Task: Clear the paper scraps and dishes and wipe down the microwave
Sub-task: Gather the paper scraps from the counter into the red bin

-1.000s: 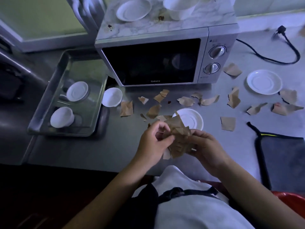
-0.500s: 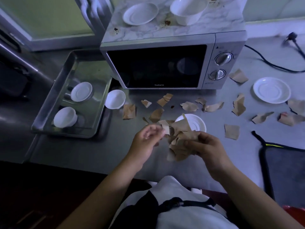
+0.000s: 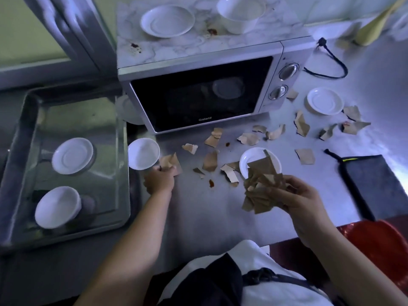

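Pinching the lifted edge of a scrap [image 3: 171, 161], the left hand [image 3: 160, 180] curls round it; the right hand [image 3: 302, 200] clutches a wad [image 3: 261, 188]. The paper looks light, flimsy, crushable.

The microwave [image 3: 198, 96] stands at the back of the counter [image 3: 198, 213] with its dark door shut. Its marbled top is blotched with brown stains and carries a white saucer [image 3: 167, 22] and a white bowl [image 3: 240, 14]. A right saucer [image 3: 325, 103] lies beside it and a front saucer [image 3: 254, 160] before it. A small bowl [image 3: 143, 153] sits by the tray [image 3: 19, 133], which holds a tray saucer [image 3: 72, 155] and a tray bowl [image 3: 57, 206]. Torn brown paper scraps [image 3: 210, 161] litter the counter in front. The right hand [image 3: 300, 195] grips a bundle of scraps [image 3: 260, 188] over the front saucer's edge. The left hand [image 3: 160, 180] pinches one scrap [image 3: 171, 162] beside the small bowl.
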